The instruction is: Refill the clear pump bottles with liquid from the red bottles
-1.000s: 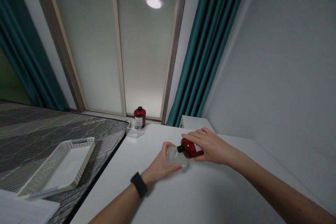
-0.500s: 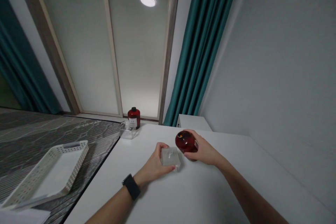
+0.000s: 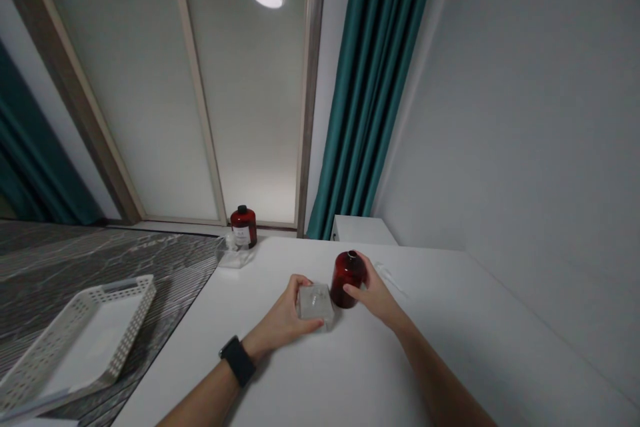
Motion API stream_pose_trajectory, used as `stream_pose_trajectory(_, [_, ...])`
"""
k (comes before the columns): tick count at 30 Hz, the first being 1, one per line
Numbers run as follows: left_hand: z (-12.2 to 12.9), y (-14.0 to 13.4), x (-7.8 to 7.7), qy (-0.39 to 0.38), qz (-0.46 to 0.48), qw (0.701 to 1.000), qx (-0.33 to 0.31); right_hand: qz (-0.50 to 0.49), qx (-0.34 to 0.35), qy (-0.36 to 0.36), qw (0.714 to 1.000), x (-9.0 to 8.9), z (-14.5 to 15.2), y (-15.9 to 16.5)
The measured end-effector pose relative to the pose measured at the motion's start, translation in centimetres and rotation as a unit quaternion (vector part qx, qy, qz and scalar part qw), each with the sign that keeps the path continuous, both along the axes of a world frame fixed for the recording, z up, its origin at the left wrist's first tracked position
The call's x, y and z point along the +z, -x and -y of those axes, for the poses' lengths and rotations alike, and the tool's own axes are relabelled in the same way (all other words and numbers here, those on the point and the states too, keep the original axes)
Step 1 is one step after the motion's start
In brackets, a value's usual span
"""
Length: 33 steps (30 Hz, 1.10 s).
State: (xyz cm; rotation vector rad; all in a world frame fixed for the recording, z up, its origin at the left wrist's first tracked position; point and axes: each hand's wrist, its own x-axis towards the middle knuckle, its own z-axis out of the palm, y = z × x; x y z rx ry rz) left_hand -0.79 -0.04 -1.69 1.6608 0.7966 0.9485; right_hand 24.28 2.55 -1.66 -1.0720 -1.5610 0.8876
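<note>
My left hand (image 3: pixel 293 312) is closed around the sides of a clear square container (image 3: pixel 317 301) on the white table (image 3: pixel 300 380). Whether liquid is inside it I cannot tell. Just to its right, my right hand (image 3: pixel 373 293) grips a dark red bottle (image 3: pixel 346 283) that stands upright with its neck uncapped. Some of the bottle's right side is covered by my fingers. Farther back at the table's left edge is a second red bottle (image 3: pixel 243 230), with a black cap and a white label. In front of it sits another clear container (image 3: pixel 235 257).
A white perforated basket (image 3: pixel 130 320) lies on the grey patterned surface (image 3: pixel 170 257) at left. Behind the table are a small white cabinet (image 3: pixel 365 230), a green curtain (image 3: pixel 373 93) and frosted door panels (image 3: pixel 250 113). Something thin and clear (image 3: pixel 390 277) lies right of my right hand.
My right hand has brought the red bottle from a tilt toward the clear container to upright. The left hand keeps its hold on the container. The view has shifted slightly.
</note>
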Motion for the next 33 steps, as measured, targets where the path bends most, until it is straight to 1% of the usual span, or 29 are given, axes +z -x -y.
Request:
stream_pose_trajectory(5, [-0.3,0.0,-0.4,0.003,-0.002,1.000,-0.002,-0.003,-0.021,-0.012,1.000,-0.8,0.3,0.1])
stream_pose_trajectory(8, [-0.4,0.2,-0.6,0.010,0.004,1.000,-0.021,0.025,-0.029,-0.018,0.999,-1.0,0.6,0.0])
stream_pose_trajectory(14, [-0.5,0.5,0.0,0.011,-0.017,0.999,-0.037,0.079,-0.059,-0.045,0.994,-0.7,1.1,-0.5])
stream_pose_trajectory(16, [-0.5,0.7,0.3,-0.003,-0.037,0.999,-0.033,0.098,-0.075,-0.071,0.990,-0.4,1.3,-0.5])
stream_pose_trajectory(20, [-0.3,1.1,1.0,-0.049,-0.102,0.994,-0.008,0.136,-0.089,-0.153,0.975,0.6,1.8,-0.4])
stream_pose_trajectory(23, [-0.2,1.2,1.6,-0.071,-0.131,0.989,-0.002,0.156,-0.104,-0.194,0.963,0.8,2.1,-0.3])
stream_pose_trajectory(27, [-0.2,1.3,2.0,-0.096,-0.157,0.983,0.007,0.167,-0.116,-0.210,0.956,0.5,1.9,-0.4])
stream_pose_trajectory(33, [-0.5,2.0,2.6,-0.187,-0.186,0.964,0.006,0.173,-0.115,-0.220,0.953,-0.2,0.6,0.1])
